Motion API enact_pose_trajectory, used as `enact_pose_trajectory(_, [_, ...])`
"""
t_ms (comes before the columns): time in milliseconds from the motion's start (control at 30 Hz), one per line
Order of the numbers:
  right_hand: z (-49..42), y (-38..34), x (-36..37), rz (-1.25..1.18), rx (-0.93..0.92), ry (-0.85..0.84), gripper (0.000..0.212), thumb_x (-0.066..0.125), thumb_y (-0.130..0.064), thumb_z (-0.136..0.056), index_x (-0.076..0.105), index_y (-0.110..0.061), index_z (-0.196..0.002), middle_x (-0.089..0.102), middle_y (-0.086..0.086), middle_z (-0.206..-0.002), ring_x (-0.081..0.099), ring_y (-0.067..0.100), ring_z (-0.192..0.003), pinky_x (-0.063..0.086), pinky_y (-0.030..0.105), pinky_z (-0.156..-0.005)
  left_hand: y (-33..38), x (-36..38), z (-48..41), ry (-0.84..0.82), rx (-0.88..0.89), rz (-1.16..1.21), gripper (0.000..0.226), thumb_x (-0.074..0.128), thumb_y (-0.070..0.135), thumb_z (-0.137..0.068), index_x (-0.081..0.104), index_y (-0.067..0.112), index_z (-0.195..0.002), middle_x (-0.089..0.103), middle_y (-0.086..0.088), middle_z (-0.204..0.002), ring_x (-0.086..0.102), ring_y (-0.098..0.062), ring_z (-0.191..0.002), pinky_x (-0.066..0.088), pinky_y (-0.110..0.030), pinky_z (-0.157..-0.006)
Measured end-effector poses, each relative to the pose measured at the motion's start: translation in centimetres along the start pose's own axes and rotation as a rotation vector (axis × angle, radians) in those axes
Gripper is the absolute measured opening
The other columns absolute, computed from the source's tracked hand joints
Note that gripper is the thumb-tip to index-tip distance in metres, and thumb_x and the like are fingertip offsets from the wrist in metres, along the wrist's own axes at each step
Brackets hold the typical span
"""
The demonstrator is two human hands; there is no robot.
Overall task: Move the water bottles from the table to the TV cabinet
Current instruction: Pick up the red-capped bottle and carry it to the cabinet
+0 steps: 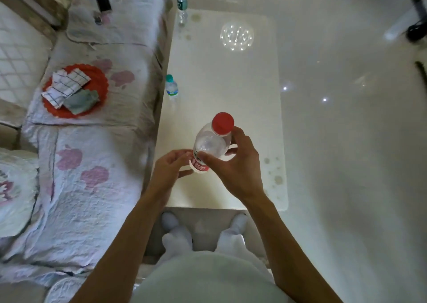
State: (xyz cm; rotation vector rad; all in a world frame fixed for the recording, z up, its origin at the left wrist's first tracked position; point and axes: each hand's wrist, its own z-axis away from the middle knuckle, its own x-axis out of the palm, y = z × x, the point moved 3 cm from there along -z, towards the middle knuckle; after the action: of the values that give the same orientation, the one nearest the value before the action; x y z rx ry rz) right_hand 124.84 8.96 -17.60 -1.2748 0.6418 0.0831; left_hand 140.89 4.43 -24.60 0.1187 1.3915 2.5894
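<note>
Left hand [169, 172] and right hand [240, 171] are bare; both forearms [129, 233] are uncovered. Torso: pale loose top [208, 277]. Legs: white trousers [227, 238]. Feet: white footwear [169, 219].

The clear red-cap bottle [211, 144] was tilted over the near end of the white table [231, 83], held by the right hand [238, 166], with the left hand [168, 171] pinching its bottom. The small green-cap bottle [171, 88] stood at the table's left edge, and the far bottle [182, 4] stood at its far left corner.
</note>
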Motion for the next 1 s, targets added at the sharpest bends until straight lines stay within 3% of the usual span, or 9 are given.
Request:
enact_pose_trajectory(133, [0.3,2.7,-7.9,0.013,-0.028,0.075,0.072,0.08,-0.053,-0.065,0.052,-0.03,-0.128,0.06,-0.01,-0.124,0.059,0.01,-0.103,0.054,0.034,-0.091,-0.4,8.9,1.7,-0.057,-0.014,0.038,0.022,0.054,0.025,-0.097,0.066,0.012,-0.111,0.072,-0.009,-0.112,0.069,-0.025,-0.105,0.056,-0.04,-0.089])
enact_pose_trajectory(267, [0.1,6.0,-15.2,0.03,0.007,0.153,0.075,0.078,-0.057,-0.062,0.054,-0.031,-0.128,0.063,-0.011,-0.114,0.059,0.009,-0.097,0.054,0.034,-0.085,-0.1,16.9,2.6,-0.142,-0.06,0.052,0.02,0.053,0.016,-0.097,0.066,0.006,-0.109,0.071,-0.015,-0.113,0.068,-0.029,-0.107,0.056,-0.047,-0.092])
enact_pose_trajectory(400, [0.3,8.2,-20.7,0.007,0.052,0.215,0.075,0.079,-0.055,-0.062,0.054,-0.031,-0.128,0.06,-0.016,-0.107,0.06,0.008,-0.096,0.054,0.033,-0.084,1.0,22.6,3.4,-0.234,-0.015,-0.022,0.025,0.061,0.026,-0.091,0.068,0.009,-0.108,0.072,-0.009,-0.112,0.069,-0.024,-0.106,0.057,-0.046,-0.09])
enact_pose_trajectory(533, [0.9,9.2,-24.0,0.007,0.087,0.291,0.07,0.081,-0.051,-0.062,0.055,-0.033,-0.125,0.055,-0.024,-0.098,0.059,0.008,-0.094,0.053,0.03,-0.08,1.8,26.1,3.8,-0.284,0.022,-0.064,0.018,0.059,0.021,-0.094,0.069,0.013,-0.106,0.072,-0.004,-0.109,0.068,-0.019,-0.108,0.059,-0.042,-0.086])
enact_pose_trajectory(700, [1.7,10.0,-26.6,-0.022,0.134,0.39,0.07,0.081,-0.053,-0.062,0.056,-0.032,-0.124,0.061,-0.014,-0.104,0.06,0.007,-0.091,0.052,0.027,-0.079,2.4,29.2,3.6,-0.379,0.042,-0.077,0.014,0.058,0.014,-0.095,0.069,0.013,-0.102,0.072,-0.003,-0.103,0.069,-0.016,-0.102,0.06,-0.038,-0.084])
enact_pose_trajectory(833, [2.6,10.2,-28.2,0.003,0.199,0.448,0.07,0.082,-0.05,-0.063,0.055,-0.032,-0.124,0.062,-0.009,-0.108,0.059,0.003,-0.091,0.046,0.015,-0.076,2.6,31.4,2.9,-0.503,0.056,-0.136,0.013,0.057,0.008,-0.094,0.068,0.007,-0.101,0.071,-0.001,-0.095,0.07,-0.018,-0.1,0.062,-0.037,-0.079])
enact_pose_trajectory(1000, [4.9,10.7,-30.5,0.01,0.238,0.568,0.068,0.083,-0.046,-0.065,0.055,-0.03,-0.124,0.063,-0.007,-0.108,0.06,0.003,-0.092,0.046,0.013,-0.076,2.5,34.4,3.3,-0.617,0.062,-0.173,0.019,0.056,0.009,-0.095,0.068,0.004,-0.109,0.071,-0.007,-0.107,0.07,-0.02,-0.102,0.06,-0.04,-0.083])
